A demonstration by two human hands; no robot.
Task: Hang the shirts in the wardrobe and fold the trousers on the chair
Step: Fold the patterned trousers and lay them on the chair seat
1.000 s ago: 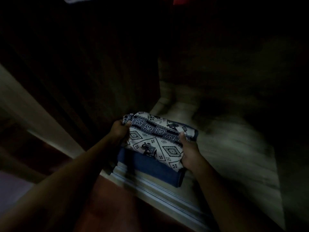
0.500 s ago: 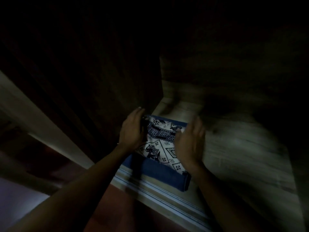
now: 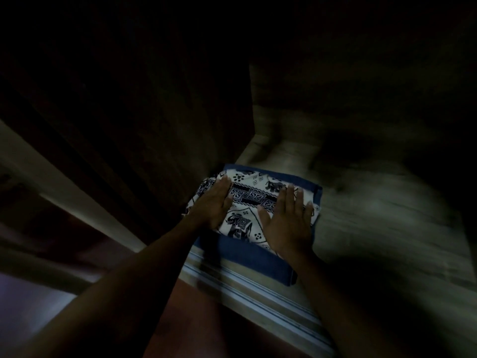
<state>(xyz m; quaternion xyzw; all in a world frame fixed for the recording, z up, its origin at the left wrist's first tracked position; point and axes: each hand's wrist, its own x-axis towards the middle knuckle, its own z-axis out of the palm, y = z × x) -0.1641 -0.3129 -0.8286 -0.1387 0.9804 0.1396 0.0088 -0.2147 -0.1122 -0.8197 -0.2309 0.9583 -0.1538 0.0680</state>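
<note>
Folded white trousers with a dark elephant print (image 3: 254, 200) lie on top of a folded blue garment (image 3: 247, 257) on the wooden floor of the wardrobe (image 3: 387, 223). My left hand (image 3: 213, 202) rests flat on the left part of the printed trousers, fingers together and stretched out. My right hand (image 3: 289, 220) lies flat on their right part, fingers slightly spread. Neither hand grips the cloth. The scene is very dark.
A dark wooden wardrobe side panel (image 3: 144, 140) rises just left of the stack. Metal sliding-door rails (image 3: 258, 293) run along the wardrobe's front edge. A reddish floor (image 3: 201, 324) lies below. The wardrobe's back is in deep shadow.
Both hands held the printed trousers by their edges, set them down on the blue garment, then let go and laid flat on top.
</note>
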